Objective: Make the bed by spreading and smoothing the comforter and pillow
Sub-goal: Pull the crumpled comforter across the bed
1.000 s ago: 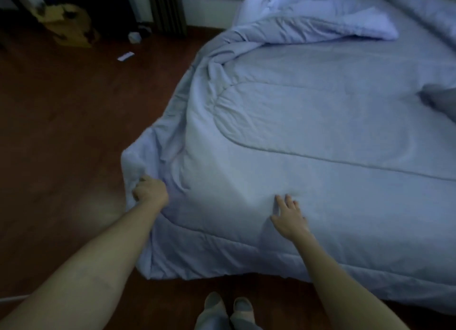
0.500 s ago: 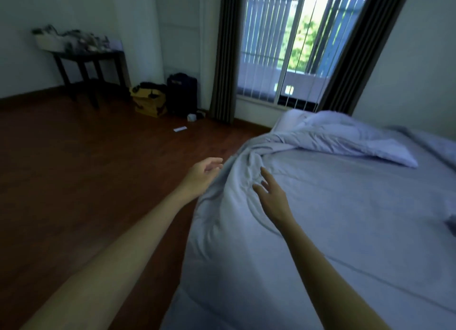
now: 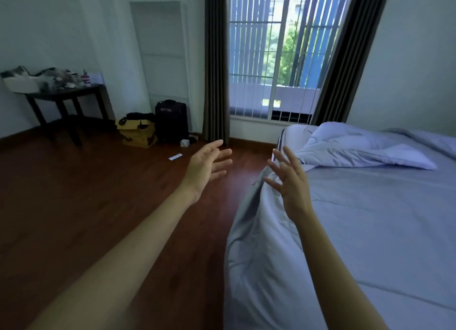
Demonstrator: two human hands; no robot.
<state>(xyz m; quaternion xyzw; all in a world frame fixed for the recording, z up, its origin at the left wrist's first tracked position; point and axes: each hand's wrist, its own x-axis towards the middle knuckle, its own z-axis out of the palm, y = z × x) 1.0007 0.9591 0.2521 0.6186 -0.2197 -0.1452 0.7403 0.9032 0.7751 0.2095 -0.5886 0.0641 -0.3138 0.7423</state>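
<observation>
Head view: left hand (image 3: 207, 165) and right hand (image 3: 290, 179) both raised, fingers spread, holding nothing, above the bed's left edge. Pale blue quilted comforter (image 3: 357, 231) mostly flat, folded-back bunch (image 3: 357, 149) near window. Probably soft, light, floppy; best gripped along that bunched edge.

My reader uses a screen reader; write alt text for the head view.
Both hands, left hand and right hand, reach forward open and empty beside a bed whose lilac comforter is folded back in a heap near the window.
</observation>
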